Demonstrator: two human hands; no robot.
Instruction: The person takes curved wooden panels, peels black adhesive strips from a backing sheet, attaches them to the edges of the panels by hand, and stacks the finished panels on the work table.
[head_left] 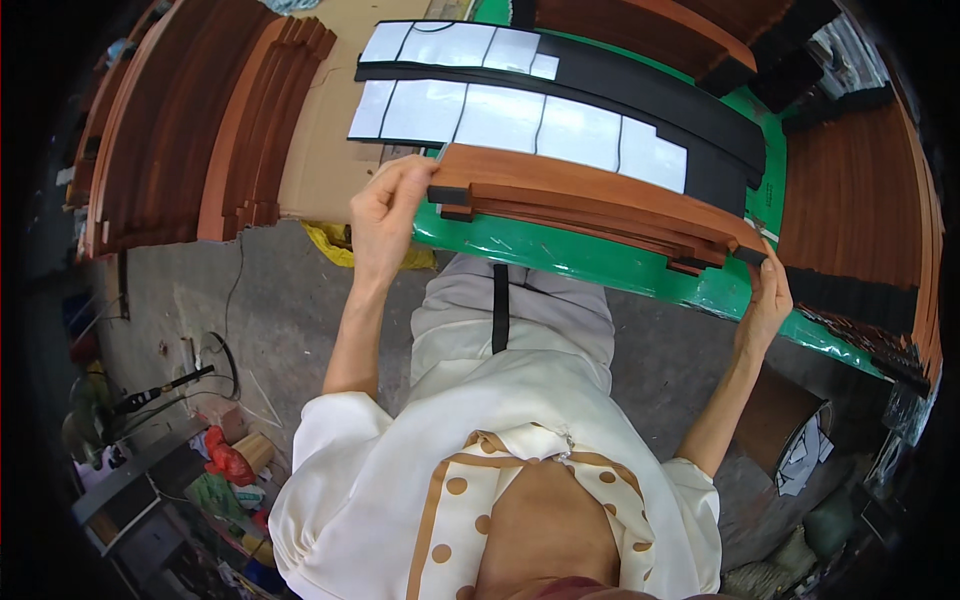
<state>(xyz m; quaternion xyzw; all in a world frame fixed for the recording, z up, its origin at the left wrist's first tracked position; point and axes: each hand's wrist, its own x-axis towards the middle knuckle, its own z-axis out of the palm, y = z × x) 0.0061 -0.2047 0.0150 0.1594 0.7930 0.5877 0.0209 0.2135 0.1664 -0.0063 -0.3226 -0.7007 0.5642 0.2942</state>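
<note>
A long reddish-brown wood-grain strip [590, 183] with dark ends lies across the near edge of the green work surface [560, 250]. At its left end, my left hand [386, 208] pinches the strip between thumb and fingers. My right hand [768, 300] grips the opposite end, its fingertips at the dark tip. Similar brown strips show just below the near side of the held one. Right behind it lie black strips [650, 95] partly covered by white glossy sheets [500, 115] marked off by dark lines.
Stacked brown boards stand at left [180, 120] and right [845, 190], with another brown stack [640, 30] at the far side. Cardboard [320, 120] covers the surface at left. A brown bin [785, 425] with white scraps stands on the floor at right. Yellow plastic [330, 243] lies below the table's left edge.
</note>
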